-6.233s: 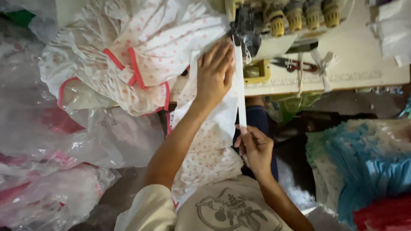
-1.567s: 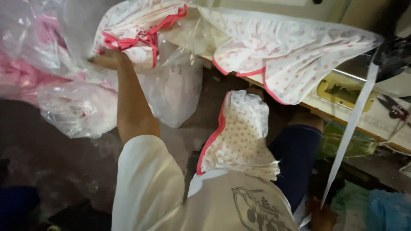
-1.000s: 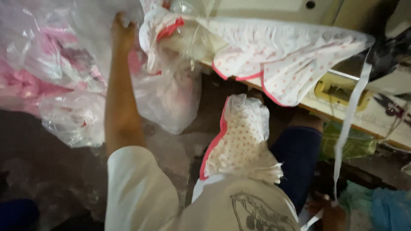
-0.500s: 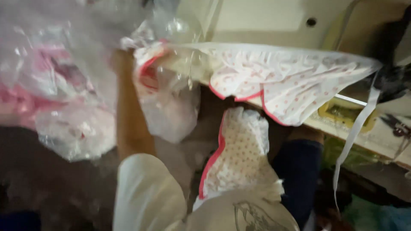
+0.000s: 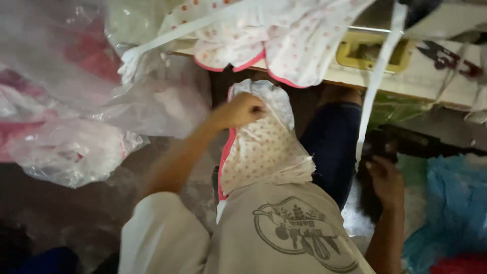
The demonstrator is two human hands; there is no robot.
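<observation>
Left hand (image 5: pixel 242 110) grasps soft dotted pink-edged cloth stack (image 5: pixel 264 152).

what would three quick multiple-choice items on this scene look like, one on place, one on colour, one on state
1. Where is the left hand?
A. on the dotted stack in the lap
B. on the scissors
C. on the blue cloth

2. What colour edges the dotted garment on the table?
A. green
B. pink
C. black

3. How does the white strip lie?
A. rolled up
B. knotted
C. hanging off the table toward the right hand

Answers: 1 A, its fingers rest on the stack's top; 2 B, a pink hem shows; 3 C, it drops straight down.
</observation>
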